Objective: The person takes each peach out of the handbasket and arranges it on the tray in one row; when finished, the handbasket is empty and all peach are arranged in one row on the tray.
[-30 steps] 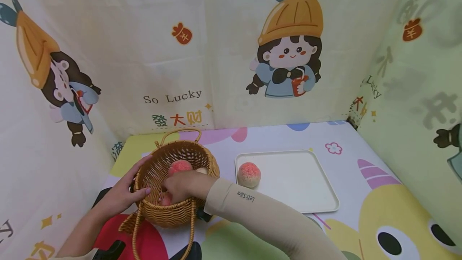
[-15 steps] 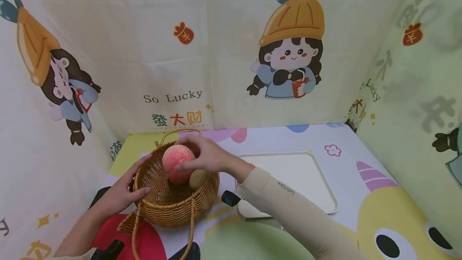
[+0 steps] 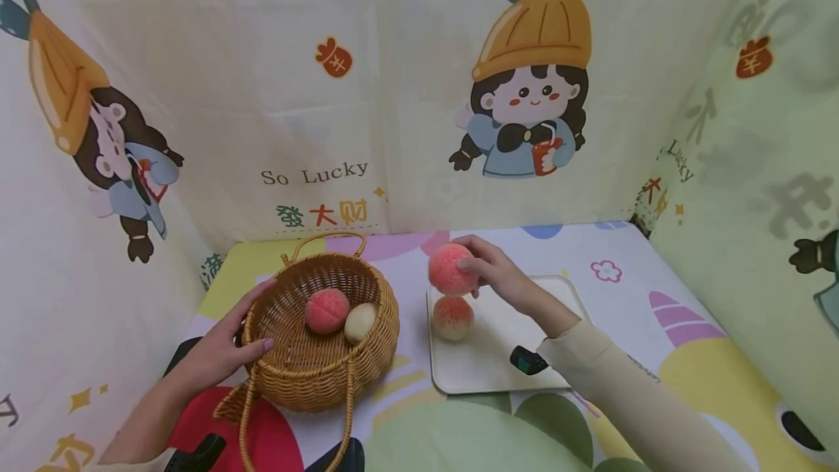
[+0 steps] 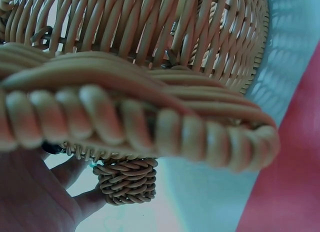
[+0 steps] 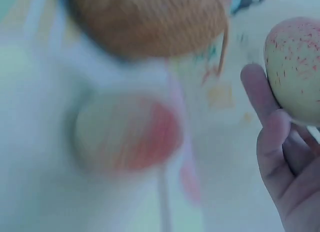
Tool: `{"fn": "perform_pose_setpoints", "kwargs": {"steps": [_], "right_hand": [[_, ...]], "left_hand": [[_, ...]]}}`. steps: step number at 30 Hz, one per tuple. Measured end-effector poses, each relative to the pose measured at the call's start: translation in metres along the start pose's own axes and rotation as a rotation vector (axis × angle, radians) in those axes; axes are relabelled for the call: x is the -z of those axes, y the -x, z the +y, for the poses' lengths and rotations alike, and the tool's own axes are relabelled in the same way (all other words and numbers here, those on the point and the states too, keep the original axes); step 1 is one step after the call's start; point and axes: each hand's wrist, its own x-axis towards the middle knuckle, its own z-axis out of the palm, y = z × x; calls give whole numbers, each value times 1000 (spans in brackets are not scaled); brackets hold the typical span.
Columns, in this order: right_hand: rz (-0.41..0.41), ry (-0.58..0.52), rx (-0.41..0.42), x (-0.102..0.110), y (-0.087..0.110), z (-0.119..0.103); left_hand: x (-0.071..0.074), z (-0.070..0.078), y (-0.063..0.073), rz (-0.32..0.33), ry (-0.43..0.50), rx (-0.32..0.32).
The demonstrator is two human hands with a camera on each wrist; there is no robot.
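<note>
A: What fills the scene?

B: A printed tabletop (image 3: pixel 632 246) spreads beneath both hands. On it, a wicker basket (image 3: pixel 314 390) stands in the clasp of the left hand (image 3: pixel 219 348), its thumb laid over the near-left rim. Below the right hand (image 3: pixel 501 275) lies a white tray (image 3: pixel 478 371).

A: And in the right hand?

B: A pink peach (image 3: pixel 451 269), pinched between thumb and fingers and held above the tray's left part, clear of the surface.

A: How far along does the work look?

B: Partway, by the spread of the fruit. One red-flecked peach (image 3: pixel 453 319) sits on the tray, below the right hand's grip; the right wrist view, though blurred, shows it apart from the held one. A second is in the grip, not yet set down.

A: What is left?

B: Two pieces in the basket, to the right of the left hand's thumb: a coral peach (image 3: pixel 327 311) and, beside it against the wall, a pale round piece (image 3: pixel 362 323), untouched by either hand.
</note>
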Motion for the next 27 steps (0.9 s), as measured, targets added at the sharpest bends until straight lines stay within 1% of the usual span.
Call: {"fn": "perform_pose_setpoints", "kwargs": {"steps": [3,5,7,10,14,17,19,23,27], "right_hand": [[112,157,-34,24,18,24],[158,258,-78,35,30,40],[175,340,-124,45,40,55],[178,393,-178,52,53,72],[111,454,-197,52,62,84],[58,493,-186,50,67,85],[44,519,-194,50,70,84],[10,527,-193,53,75,82],[-8,500,-176,51,75,84]], "left_hand": [[0,1,-1,-2,-1,-2],[1,2,-1,-3,-3,1],[1,2,0,-2,-9,5],[1,3,0,0,-21,8],[0,4,0,4,-34,9],[-1,4,0,7,-37,12],[-2,4,-1,7,-36,13],[-2,4,-1,7,-35,13],[-1,5,-1,7,-27,19]]}}
